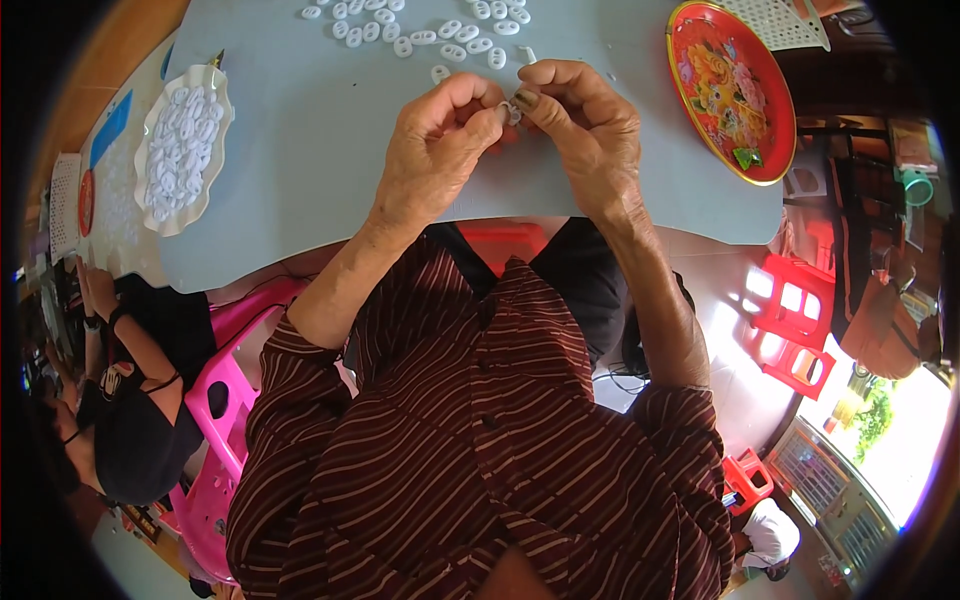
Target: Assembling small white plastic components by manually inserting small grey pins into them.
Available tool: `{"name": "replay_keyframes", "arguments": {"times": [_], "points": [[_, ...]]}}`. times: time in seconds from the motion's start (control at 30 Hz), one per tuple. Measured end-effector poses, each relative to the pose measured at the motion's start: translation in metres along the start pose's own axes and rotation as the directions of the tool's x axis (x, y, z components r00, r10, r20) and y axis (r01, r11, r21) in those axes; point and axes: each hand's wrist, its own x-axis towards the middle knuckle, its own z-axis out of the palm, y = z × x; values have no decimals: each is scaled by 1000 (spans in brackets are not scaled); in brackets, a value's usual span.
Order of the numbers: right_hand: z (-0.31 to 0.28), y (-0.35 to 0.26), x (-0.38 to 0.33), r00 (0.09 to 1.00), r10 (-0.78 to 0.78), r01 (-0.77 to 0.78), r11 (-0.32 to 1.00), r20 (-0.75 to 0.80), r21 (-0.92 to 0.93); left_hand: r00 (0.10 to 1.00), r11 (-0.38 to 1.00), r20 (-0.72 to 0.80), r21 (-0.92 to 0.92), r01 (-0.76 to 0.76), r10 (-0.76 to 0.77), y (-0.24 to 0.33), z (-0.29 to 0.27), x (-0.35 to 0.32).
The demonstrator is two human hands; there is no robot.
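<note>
Small white plastic piece [512,111], pinched between the fingertips of both hands just above the near edge of the grey table [320,150], at the middle of the view. Left hand [440,140] curled tight, thumb and forefinger clamped on the piece from the left; right hand [585,125] likewise curled, thumb and forefinger gripping the same piece from the right, a dark-painted thumbnail showing. Knuckles of the 2 hands nearly touching, both forearms rising from the lower edge out of rolled sleeves of a dark red striped shirt [480,450].

Just beyond the hands, toward the far edge of the table, a scatter of loose white oval rings [430,30], lying flat and mostly apart from each other, 1 or 2 close to the right knuckles. Well to the left, a white scalloped dish [150,200] heaped with more of the same white rings. Well to the right, a round red tray [700,60] with a flower pattern and gold rim, a small green scrap lying near its lower rim.

Beside the table on the left, a pink plastic chair [225,400] and another person in black [130,420], arms resting near the table's left end. On the right, red plastic stools [790,320] on a sunlit floor.
</note>
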Motion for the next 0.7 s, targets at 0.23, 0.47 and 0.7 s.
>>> {"name": "replay_keyframes", "arguments": {"times": [0.23, 0.47, 0.7], "points": [[-1, 1, -1, 1000, -10, 10, 1000, 21, -28, 997, 1000, -77, 12, -17, 18, -1, 7, -3], [-12, 0, 3, 992, -27, 50, 981, 125, -186, 997, 997, -48, 49, -57, 59, 2, 7, -2], [-8, -3, 2, 982, -98, 155, 903, 159, -400, 999, 997, -21, 68, -44, 46, 2, 8, -7]]}}
